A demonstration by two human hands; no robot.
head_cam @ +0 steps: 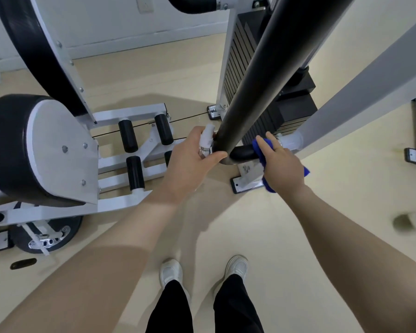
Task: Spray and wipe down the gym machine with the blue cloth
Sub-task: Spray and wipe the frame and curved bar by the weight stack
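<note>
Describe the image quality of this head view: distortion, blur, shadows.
Head view: wide-angle bending bows the black padded bar and white frame tube outward; motion blur smears the right edge, including a shoe-like shape; soft shadows fall on the floor under the arms; the left hand with spray bottle and right hand with blue cloth stay fairly sharp.

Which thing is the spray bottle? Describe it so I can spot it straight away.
Find the thick black pole running down the middle. At its lower end, on its left side, the left hand grips the spray bottle: small and clear with a white top, unlike the blue cloth opposite.
</note>
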